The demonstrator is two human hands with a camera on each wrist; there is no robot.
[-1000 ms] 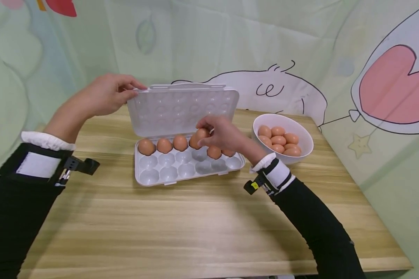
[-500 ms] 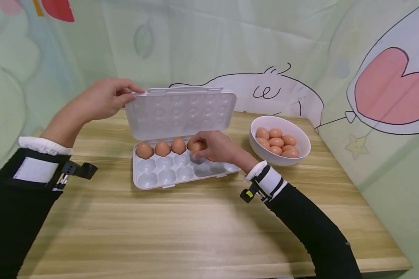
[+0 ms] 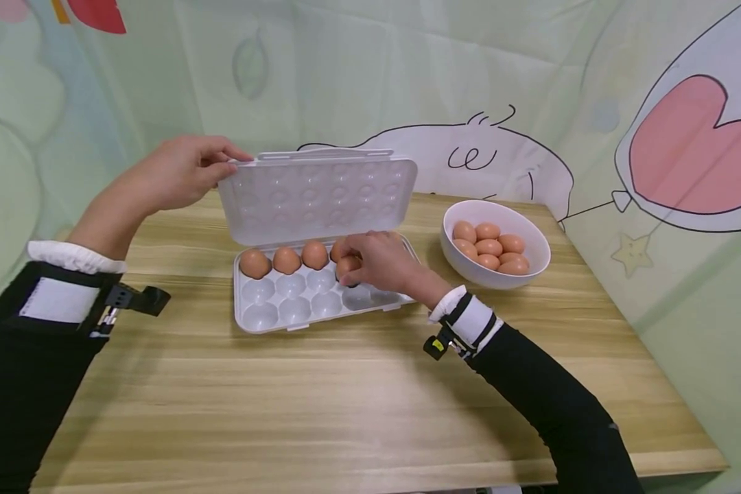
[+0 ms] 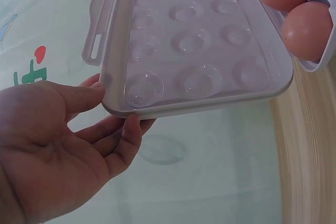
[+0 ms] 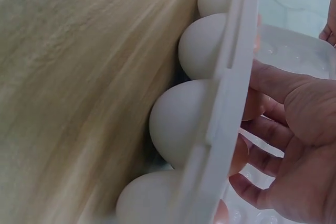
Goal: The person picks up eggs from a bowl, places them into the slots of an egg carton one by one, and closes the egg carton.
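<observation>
A white plastic egg carton (image 3: 293,325) lies on the table with its dimpled lid (image 3: 321,199) raised. My left hand (image 3: 188,171) grips the lid's upper left corner; the left wrist view has the thumb on one face and fingers behind the lid (image 4: 191,40). My right hand (image 3: 383,261) holds a brown egg (image 3: 348,267) low at the middle row of cups. Several brown eggs stand in the back row, the leftmost egg (image 3: 255,263) in plain sight. Those farther right are partly hidden by the right hand. From the side, the right wrist view shows fingers round an egg (image 5: 254,104).
Right of the carton stands a white bowl (image 3: 495,278) with several brown eggs (image 3: 488,248) in it. The wooden table (image 3: 321,412) stretches toward the front. A printed cloth backdrop (image 3: 370,62) rises behind and along the right side.
My right hand has lowered its egg from above the back row down into the middle row. The left hand keeps its grip on the lid. The view has shifted slightly.
</observation>
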